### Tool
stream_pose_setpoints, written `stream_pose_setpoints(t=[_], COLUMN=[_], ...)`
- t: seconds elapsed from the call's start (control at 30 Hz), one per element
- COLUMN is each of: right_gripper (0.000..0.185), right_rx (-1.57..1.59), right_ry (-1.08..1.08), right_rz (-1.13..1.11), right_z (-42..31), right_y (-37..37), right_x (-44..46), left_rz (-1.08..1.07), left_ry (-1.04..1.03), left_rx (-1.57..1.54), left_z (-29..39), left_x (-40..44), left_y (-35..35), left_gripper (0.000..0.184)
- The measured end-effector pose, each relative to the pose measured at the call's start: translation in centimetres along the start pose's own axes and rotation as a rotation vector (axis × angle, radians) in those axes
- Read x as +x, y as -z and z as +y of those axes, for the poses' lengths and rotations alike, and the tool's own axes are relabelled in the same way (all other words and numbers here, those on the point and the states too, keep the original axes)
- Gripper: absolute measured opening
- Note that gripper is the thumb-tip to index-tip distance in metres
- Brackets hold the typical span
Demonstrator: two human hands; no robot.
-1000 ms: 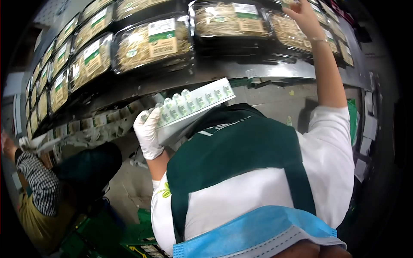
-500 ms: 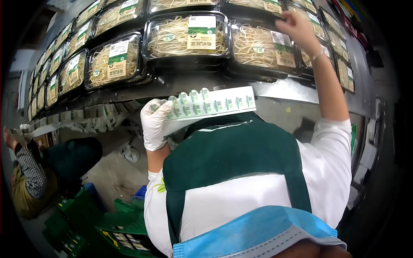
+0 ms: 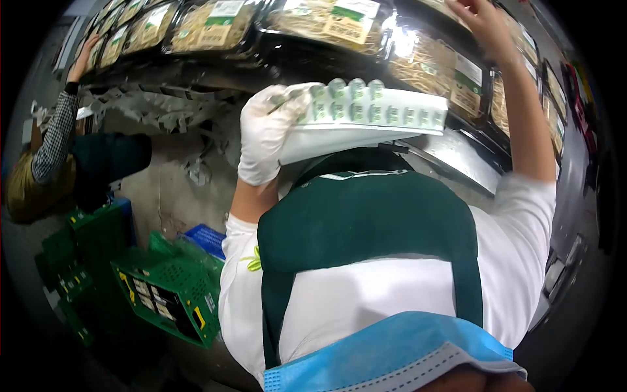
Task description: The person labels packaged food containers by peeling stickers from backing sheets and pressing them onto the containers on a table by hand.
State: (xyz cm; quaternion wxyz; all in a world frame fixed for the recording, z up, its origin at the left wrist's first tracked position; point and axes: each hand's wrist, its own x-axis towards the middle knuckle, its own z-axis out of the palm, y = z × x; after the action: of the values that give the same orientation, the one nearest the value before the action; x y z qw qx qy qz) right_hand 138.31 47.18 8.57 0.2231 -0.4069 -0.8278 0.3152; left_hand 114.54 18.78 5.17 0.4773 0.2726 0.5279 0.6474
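Observation:
My left hand [image 3: 266,134], in a white glove, grips a strip of round green-and-white stickers [image 3: 375,111] on white backing, held in front of my chest. Some stickers stand up along its upper edge. My right hand [image 3: 486,23] is bare and reaches over the packs at the top right. Its fingers look curled in a pinch near the frame's top edge; whatever they hold is hidden. Below and left of it lies a black tray of bean sprouts [image 3: 424,62] under a clear lid with a label. Another labelled bean sprout pack [image 3: 304,19] sits to its left.
More packs [image 3: 212,23] stand in rows along the metal table [image 3: 467,160]. At the left, another person's hand [image 3: 85,55] reaches to the packs. Green crates [image 3: 189,307] and a blue crate [image 3: 206,240] stand on the floor. Whitish backing strips [image 3: 163,108] hang below the table edge.
My view has tilted and shifted, so the packs sit higher in it. My right hand has moved farther up and away. The other person's hand has risen to the packs.

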Motion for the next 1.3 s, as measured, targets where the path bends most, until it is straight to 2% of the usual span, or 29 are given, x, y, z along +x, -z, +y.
stream_pose_setpoints(t=[0.03, 0.07, 0.13, 0.23, 0.4, 0.47, 0.5, 0.6, 0.67, 0.7, 0.73, 0.77, 0.8, 0.83, 0.87, 0.97, 1.07, 1.13, 1.3], right_gripper=[0.039, 0.038, 0.044, 0.031, 0.024, 0.021, 0.019, 0.014, 0.012, 0.022, 0.022, 0.033, 0.025, 0.02, 0.017, 0.016, 0.016, 0.016, 0.018], right_rx=[0.109, -0.016, -0.105, -0.203, -0.384, -0.446, -0.48, -0.537, -0.498, -0.428, -0.451, -0.077, 0.216, 0.047, 0.139, -0.132, -0.364, -0.481, -0.499], right_ry=[0.087, 0.519, 0.648, 0.695, 0.654, 0.631, 0.665, 0.79, 0.877, 0.831, 0.759, 0.316, -0.144, -0.007, -0.079, -0.151, -0.175, -0.172, -0.254], right_rz=[-0.181, -0.203, -0.276, -0.161, -0.023, 0.002, 0.031, 0.136, 0.031, 0.002, 0.051, -0.115, 0.092, 0.3, 0.343, 0.369, 0.308, 0.292, 0.398], right_z=[-3.1, -7.3, -12.3, -14.2, -15.1, -15.1, -15.1, -14.8, -13.8, -13.4, -12.0, -10.2, -9.5, -5.5, -0.2, 7.8, 9.1, 8.9, 12.2], right_y=[-1.5, -2.9, -5.9, -8.7, -9.8, -10.3, -10.6, -11.4, -10.8, -9.4, -7.8, -4.5, -2.0, 0.3, 2.2, 2.4, 0.4, 0.6, 8.3], right_x=[-2.3, -4.5, -8.8, -9.9, -10.7, -11.1, -11.2, -11.1, -11.0, -10.3, -8.1, -4.5, -0.2, 4.8, 8.6, 14.4, 15.9, 15.5, 12.3], left_rz=[0.05, 0.049, 0.028, -0.034, -0.146, -0.186, -0.182, -0.134, -0.083, -0.048, -0.005, 0.031, 0.07, 0.099, 0.12, 0.261, 0.387, 0.395, 0.393], left_ry=[-0.041, -0.069, -0.089, -0.11, -0.066, 0.009, 0.084, 0.127, 0.203, 0.161, 0.116, 0.125, 0.135, 0.148, 0.155, 0.131, 0.166, 0.183, 0.164], left_rx=[-0.054, -0.073, -0.024, -0.046, -0.006, -0.088, -0.061, -0.044, -0.086, -0.086, -0.084, -0.069, -0.053, -0.016, -0.014, -0.026, -0.002, -0.007, 0.035], left_z=[-0.3, 0.3, 1.0, 1.7, 1.9, 1.8, 1.8, 0.3, 0.2, -0.7, -1.6, -1.8, -2.0, -2.4, -2.7, -3.1, -3.7, -4.0, -3.9], left_x=[0.0, -0.2, -0.8, -1.1, -0.4, 0.0, 0.2, 1.4, 1.7, 1.8, 1.9, 1.6, 1.1, 0.6, 0.1, -1.4, -2.5, -3.2, -4.0], left_y=[0.0, -0.7, -1.0, -0.8, -0.1, -0.1, 0.1, 0.5, 0.4, 1.0, 1.6, 1.8, 1.9, 2.1, 1.7, -0.4, -0.8, -0.8, -1.9], left_gripper=[0.008, 0.006, 0.006, 0.008, 0.011, 0.01, 0.011, 0.012, 0.011, 0.011, 0.011, 0.011, 0.011, 0.012, 0.013, 0.013, 0.011, 0.01, 0.009])
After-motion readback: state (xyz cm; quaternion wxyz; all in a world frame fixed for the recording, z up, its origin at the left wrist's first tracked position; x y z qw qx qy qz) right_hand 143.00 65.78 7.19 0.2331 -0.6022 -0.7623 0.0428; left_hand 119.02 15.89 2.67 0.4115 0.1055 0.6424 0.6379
